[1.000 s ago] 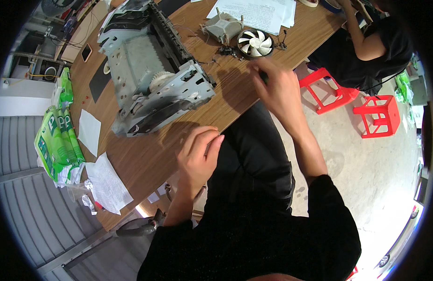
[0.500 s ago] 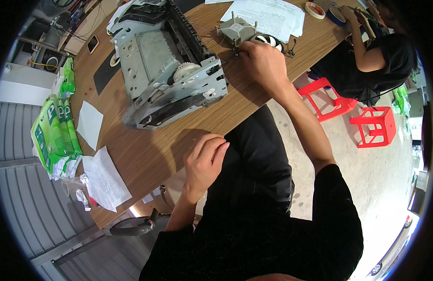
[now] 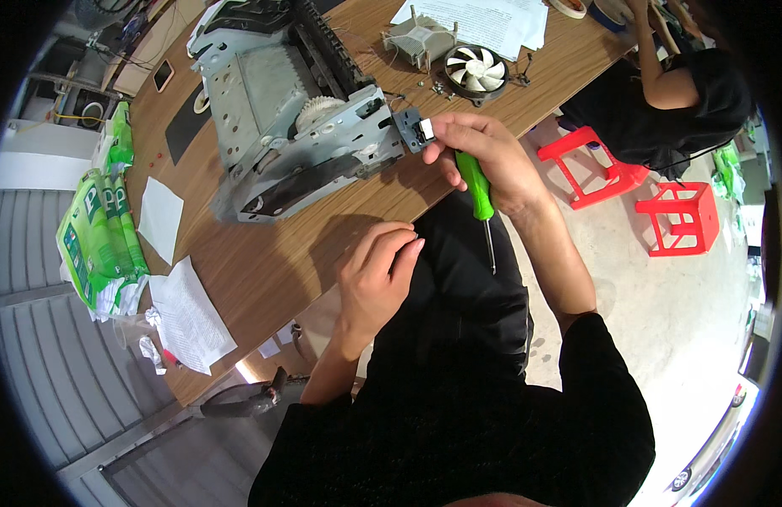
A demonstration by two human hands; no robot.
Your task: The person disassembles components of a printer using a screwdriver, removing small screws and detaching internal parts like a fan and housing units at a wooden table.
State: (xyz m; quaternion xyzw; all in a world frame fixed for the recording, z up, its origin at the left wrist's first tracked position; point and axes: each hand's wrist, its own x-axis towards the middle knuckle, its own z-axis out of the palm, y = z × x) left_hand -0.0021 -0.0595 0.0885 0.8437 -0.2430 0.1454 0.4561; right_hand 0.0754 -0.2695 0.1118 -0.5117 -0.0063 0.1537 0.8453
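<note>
My right hand (image 3: 497, 160) is closed around a screwdriver (image 3: 474, 182) with a green handle, its shaft pointing down toward my lap. The same hand's fingertips pinch a small dark plate-like part (image 3: 411, 129) with a white block on it, beside the right end of a grey metal printer frame (image 3: 268, 106). My left hand (image 3: 374, 279) hovers by the table's front edge, its fingers loosely curled and the thumb a little apart; nothing shows in it. Beyond my right hand lie a round fan (image 3: 476, 70) with white blades and a grey heatsink (image 3: 420, 40).
Small screws (image 3: 438, 86) lie near the fan on the wooden table (image 3: 273, 279). Papers (image 3: 191, 317), a phone (image 3: 164, 76) and green packages (image 3: 99, 241) are at left. A co-worker (image 3: 661, 110) sits at right, near red stools (image 3: 680, 221).
My right hand has drawn back from beside the fan toward me, uncovering the fan and screws. The screwdriver and dark part now show in it. My left hand has risen slightly.
</note>
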